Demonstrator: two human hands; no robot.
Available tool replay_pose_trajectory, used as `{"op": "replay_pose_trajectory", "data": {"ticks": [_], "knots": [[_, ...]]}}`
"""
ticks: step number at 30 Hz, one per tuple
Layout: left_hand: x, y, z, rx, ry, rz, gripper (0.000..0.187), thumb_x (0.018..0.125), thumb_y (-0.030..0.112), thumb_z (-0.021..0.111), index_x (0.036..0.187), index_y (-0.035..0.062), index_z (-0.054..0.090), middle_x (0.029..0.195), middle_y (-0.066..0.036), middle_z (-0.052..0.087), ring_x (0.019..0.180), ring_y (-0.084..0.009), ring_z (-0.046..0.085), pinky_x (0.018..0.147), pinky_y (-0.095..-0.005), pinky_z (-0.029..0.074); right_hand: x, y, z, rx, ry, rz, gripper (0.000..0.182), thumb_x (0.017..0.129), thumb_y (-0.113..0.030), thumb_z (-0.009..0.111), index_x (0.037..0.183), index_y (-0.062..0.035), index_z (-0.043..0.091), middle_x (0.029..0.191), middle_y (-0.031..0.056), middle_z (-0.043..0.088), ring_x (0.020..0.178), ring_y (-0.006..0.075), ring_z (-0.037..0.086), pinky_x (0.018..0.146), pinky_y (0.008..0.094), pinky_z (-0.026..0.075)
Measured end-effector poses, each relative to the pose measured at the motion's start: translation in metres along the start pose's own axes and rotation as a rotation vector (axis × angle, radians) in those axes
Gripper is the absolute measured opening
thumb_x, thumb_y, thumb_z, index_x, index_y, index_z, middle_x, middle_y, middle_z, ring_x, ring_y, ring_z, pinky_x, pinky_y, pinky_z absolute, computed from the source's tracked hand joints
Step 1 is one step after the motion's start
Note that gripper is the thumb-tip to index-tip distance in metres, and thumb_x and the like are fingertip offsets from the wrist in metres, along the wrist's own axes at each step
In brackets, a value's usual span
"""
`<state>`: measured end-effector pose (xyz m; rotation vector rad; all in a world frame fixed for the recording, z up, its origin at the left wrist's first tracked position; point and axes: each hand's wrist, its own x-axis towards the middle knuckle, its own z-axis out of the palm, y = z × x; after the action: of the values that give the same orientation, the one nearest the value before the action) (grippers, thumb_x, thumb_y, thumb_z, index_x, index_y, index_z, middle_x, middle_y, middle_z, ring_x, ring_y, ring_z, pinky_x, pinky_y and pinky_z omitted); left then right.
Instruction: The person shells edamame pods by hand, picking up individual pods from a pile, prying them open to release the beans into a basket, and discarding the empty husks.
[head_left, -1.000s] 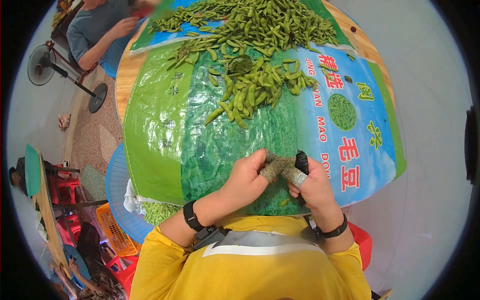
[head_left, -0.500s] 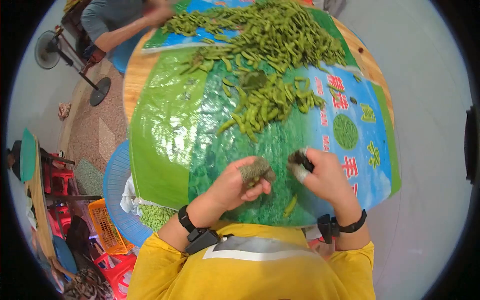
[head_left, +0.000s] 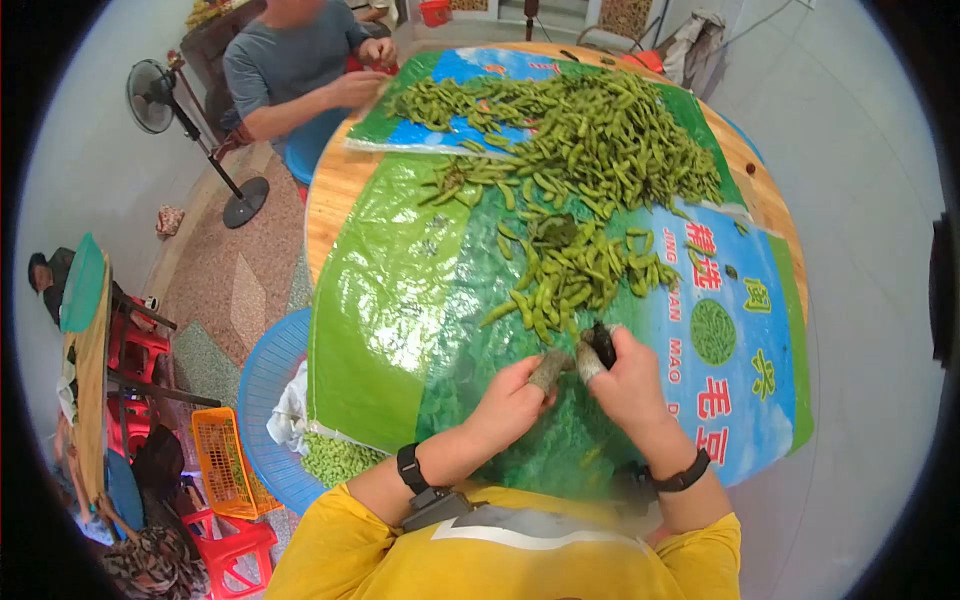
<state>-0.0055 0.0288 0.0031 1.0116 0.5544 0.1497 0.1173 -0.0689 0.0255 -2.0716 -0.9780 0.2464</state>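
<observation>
Loose edamame pods lie on a green and blue printed plastic sheet, just beyond my hands. My left hand is closed, its thumb wrapped in a grey-green covering. My right hand is pinched closed, with a whitish covering on the thumb and a black one on the finger. The fingertips of both hands meet at the near edge of the small pod group. Whatever is between them is hidden. A larger heap of pods spreads across the far side of the table.
A blue basket with shelled green beans and a white cloth stands low at my left. Beyond it are an orange crate and red stools. Another person sits at the far left, near a standing fan.
My hands have come together from apart, fingertips now meeting near the pods. The view has tilted up, showing more of the other person and the far side of the room.
</observation>
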Motion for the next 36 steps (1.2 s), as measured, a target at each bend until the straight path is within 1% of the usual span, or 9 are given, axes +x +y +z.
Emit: {"op": "replay_pose_trajectory", "data": {"ticks": [7,10,12,19,23,31,33,34,36], "knots": [[0.004,-0.02,0.007,0.166,-0.126,0.066,0.019,0.091,0.02,0.048,0.099,0.0063,0.059,0.068,0.006,0.048,0.057,-0.0041,0.04,0.049,-0.0184,0.03,-0.058,0.001,-0.022,0.21,-0.132,0.08,0.026,0.082,-0.011,0.059,0.104,0.0005,0.056,0.085,0.0197,0.062,0.075,0.0311,0.063,0.067,0.0353,0.049],[0.001,-0.024,0.007,0.353,-0.177,0.223,0.014,0.088,0.011,0.048,0.092,0.0023,0.057,0.071,-0.001,0.053,0.066,-0.0088,0.048,0.059,-0.0248,0.041,-0.066,0.007,-0.031,0.351,-0.171,0.169,0.033,0.083,-0.009,0.055,0.115,-0.0006,0.051,0.083,0.0143,0.063,0.067,0.0236,0.063,0.061,0.0331,0.05],[-0.002,-0.024,0.012,0.436,-0.219,0.275,0.014,0.087,0.011,0.048,0.093,0.0019,0.057,0.073,-0.004,0.055,0.068,-0.0123,0.051,0.061,-0.0276,0.042,-0.068,0.003,-0.039,0.553,-0.331,0.323,0.037,0.088,-0.007,0.049,0.124,-0.0034,0.044,0.073,0.0007,0.057,0.051,0.0054,0.049,0.046,0.0196,0.041],[-0.005,-0.017,0.013,0.776,-0.31,0.329,0.012,0.083,0.009,0.049,0.089,0.0001,0.053,0.081,-0.02,0.058,0.077,-0.0354,0.057,0.067,-0.0374,0.045,-0.069,0.007,-0.048,0.478,-0.442,0.308,0.042,0.084,-0.007,0.045,0.127,-0.0069,0.044,0.075,0.007,0.061,0.058,0.0145,0.06,0.052,0.0277,0.049],[-0.005,-0.01,0.011,0.887,-0.335,0.341,0.014,0.086,0.011,0.049,0.095,0.0023,0.055,0.081,-0.013,0.059,0.073,-0.0233,0.058,0.067,-0.0315,0.045,-0.07,0.012,-0.046,0.433,-0.426,0.215,0.043,0.085,-0.006,0.046,0.128,-0.0072,0.044,0.073,0.0031,0.06,0.056,0.0097,0.054,0.051,0.0243,0.045],[-0.007,-0.004,0.013,1.11,-0.367,0.613,0.01,0.079,0.009,0.052,0.085,0.0017,0.052,0.073,-0.018,0.05,0.07,-0.0377,0.052,0.06,-0.0386,0.044,-0.068,0.019,-0.04,0.537,-0.401,0.162,0.04,0.087,-0.008,0.048,0.127,-0.0106,0.046,0.068,-0.0012,0.054,0.047,0.0045,0.043,0.042,0.0197,0.035],[-0.007,-0.002,0.008,0.745,-0.507,0.417,0.013,0.087,0.013,0.051,0.094,0.0029,0.056,0.078,-0.011,0.055,0.074,-0.0202,0.056,0.066,-0.0314,0.044,-0.063,0.016,-0.052,1.188,-0.558,0.8,0.038,0.086,-0.008,0.05,0.124,-0.0099,0.049,0.069,0.0007,0.053,0.048,0.0085,0.045,0.043,0.0219,0.037],[-0.006,-0.01,0.009,0.487,-0.544,0.289,0.018,0.092,0.016,0.049,0.1,0.0015,0.057,0.085,-0.003,0.059,0.082,-0.0088,0.052,0.072,-0.0261,0.043,-0.066,0.017,-0.051,1.303,-0.547,0.842,0.037,0.086,-0.008,0.051,0.123,-0.0104,0.05,0.068,0.0005,0.052,0.046,0.0071,0.042,0.041,0.0202,0.034],[-0.004,-0.01,0.007,0.415,-0.533,0.149,0.02,0.092,0.017,0.05,0.101,0.0009,0.057,0.089,-0.001,0.059,0.085,-0.0071,0.05,0.075,-0.0249,0.043,-0.069,0.015,-0.048,1.405,-0.551,0.872,0.035,0.087,-0.008,0.051,0.122,-0.0109,0.05,0.066,0.0003,0.051,0.045,0.0057,0.04,0.039,0.0186,0.032]]}}
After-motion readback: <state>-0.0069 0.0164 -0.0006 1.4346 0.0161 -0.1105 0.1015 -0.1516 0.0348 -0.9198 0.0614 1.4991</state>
